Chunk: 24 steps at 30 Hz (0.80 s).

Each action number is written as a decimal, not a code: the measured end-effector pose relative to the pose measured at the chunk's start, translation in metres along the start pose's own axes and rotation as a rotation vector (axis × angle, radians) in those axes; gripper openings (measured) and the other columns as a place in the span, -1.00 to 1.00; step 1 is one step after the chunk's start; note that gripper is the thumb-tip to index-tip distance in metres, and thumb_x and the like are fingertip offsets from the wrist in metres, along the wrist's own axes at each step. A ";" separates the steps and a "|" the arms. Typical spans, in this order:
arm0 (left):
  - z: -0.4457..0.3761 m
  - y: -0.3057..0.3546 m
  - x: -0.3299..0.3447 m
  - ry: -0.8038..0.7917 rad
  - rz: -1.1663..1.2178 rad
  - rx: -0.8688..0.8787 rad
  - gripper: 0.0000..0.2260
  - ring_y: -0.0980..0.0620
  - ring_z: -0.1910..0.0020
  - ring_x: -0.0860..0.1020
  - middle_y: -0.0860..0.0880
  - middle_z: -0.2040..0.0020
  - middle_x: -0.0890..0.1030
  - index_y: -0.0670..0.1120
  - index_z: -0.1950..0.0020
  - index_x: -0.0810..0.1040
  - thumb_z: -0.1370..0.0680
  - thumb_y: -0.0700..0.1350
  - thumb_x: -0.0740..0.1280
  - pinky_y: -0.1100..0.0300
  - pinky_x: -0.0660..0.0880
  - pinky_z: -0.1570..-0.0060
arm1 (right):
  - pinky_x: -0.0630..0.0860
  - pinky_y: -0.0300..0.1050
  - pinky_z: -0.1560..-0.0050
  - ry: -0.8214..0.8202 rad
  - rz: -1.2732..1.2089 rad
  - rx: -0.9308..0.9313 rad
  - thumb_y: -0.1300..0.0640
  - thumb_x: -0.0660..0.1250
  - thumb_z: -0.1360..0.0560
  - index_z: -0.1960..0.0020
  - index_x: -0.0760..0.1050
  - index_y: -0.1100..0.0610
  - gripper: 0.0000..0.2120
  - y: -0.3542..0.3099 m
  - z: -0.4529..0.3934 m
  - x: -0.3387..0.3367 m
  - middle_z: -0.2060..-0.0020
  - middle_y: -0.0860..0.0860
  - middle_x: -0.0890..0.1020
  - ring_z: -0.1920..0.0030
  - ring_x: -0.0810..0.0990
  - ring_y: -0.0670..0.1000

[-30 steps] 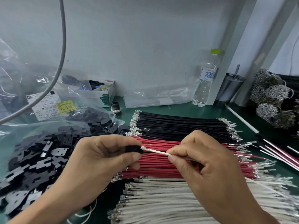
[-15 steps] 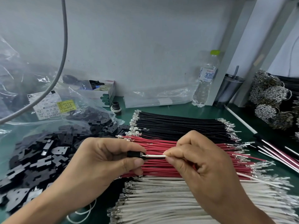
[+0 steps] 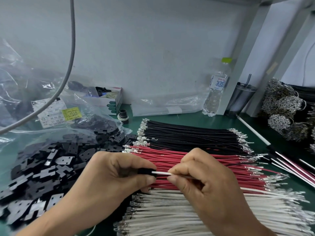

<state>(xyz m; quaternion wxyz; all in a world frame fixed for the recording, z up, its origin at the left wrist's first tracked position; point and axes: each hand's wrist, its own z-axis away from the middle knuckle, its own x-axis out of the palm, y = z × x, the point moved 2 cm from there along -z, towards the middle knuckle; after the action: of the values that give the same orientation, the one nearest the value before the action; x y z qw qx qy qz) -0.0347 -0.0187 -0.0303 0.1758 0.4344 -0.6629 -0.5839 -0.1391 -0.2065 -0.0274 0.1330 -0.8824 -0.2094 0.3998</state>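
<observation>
My left hand (image 3: 109,178) pinches a small black connector housing (image 3: 144,171) between thumb and forefinger. My right hand (image 3: 209,183) pinches a white wire (image 3: 161,173) whose end sits inside the housing; its metal terminal is hidden. Both hands hover over three flat rows of terminated wires on the green table: black wires (image 3: 190,135) at the back, red wires (image 3: 213,160) in the middle, white wires (image 3: 170,217) nearest me. The rest of the held wire runs under my right palm and is hidden.
A heap of black and silver flat parts (image 3: 42,169) spills from a clear bag (image 3: 20,92) at the left. A small box (image 3: 110,103), a water bottle (image 3: 216,92) and a dark tumbler (image 3: 240,101) stand at the back wall. Bundles of terminals (image 3: 283,106) lie at the right.
My right hand has pushed the white wire leftward into the black housing; the exposed length between my hands has shortened and the metal terminal is no longer visible.
</observation>
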 end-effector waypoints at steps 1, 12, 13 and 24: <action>0.000 -0.001 0.001 0.004 0.000 0.000 -0.83 0.00 0.31 0.76 -0.04 0.28 0.78 0.13 0.08 0.79 -0.35 -0.03 0.62 0.16 0.71 0.20 | 0.50 -0.15 0.35 -0.003 -0.011 0.018 -0.13 0.33 -0.51 0.14 0.66 -0.08 -0.81 0.000 -0.001 -0.001 0.22 -0.18 0.53 0.27 0.55 -0.11; 0.000 -0.005 0.004 -0.012 -0.056 0.063 -0.86 0.07 0.34 0.74 0.02 0.31 0.77 0.15 0.13 0.79 -0.33 -0.03 0.58 0.28 0.66 0.25 | 0.39 -0.32 0.34 0.028 0.037 -0.081 -0.06 0.33 -0.53 0.20 0.66 0.04 -0.75 -0.006 -0.001 0.006 0.25 -0.15 0.53 0.31 0.47 -0.19; -0.001 -0.006 0.004 -0.004 -0.041 0.062 -0.86 0.04 0.33 0.74 -0.01 0.31 0.77 0.13 0.13 0.79 -0.34 -0.04 0.57 0.23 0.68 0.23 | 0.39 -0.31 0.35 0.038 0.043 -0.082 -0.06 0.33 -0.53 0.19 0.66 0.03 -0.76 -0.005 -0.001 0.005 0.25 -0.16 0.52 0.31 0.47 -0.18; -0.011 -0.002 -0.021 0.214 0.052 0.124 -0.77 0.10 0.07 0.75 0.05 0.06 0.79 0.14 -0.09 0.75 -0.45 0.05 0.45 0.27 0.67 0.07 | 0.52 -0.14 0.22 -0.006 0.282 0.003 -0.12 0.15 -0.59 -0.04 0.60 -0.06 -0.72 0.014 -0.007 -0.012 0.13 -0.22 0.54 0.12 0.55 -0.12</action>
<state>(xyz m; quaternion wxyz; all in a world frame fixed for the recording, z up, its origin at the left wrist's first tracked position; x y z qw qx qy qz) -0.0145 -0.0092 -0.0240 0.2337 0.4868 -0.6862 -0.4875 -0.1376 -0.2248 -0.0204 0.0762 -0.9017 -0.0829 0.4174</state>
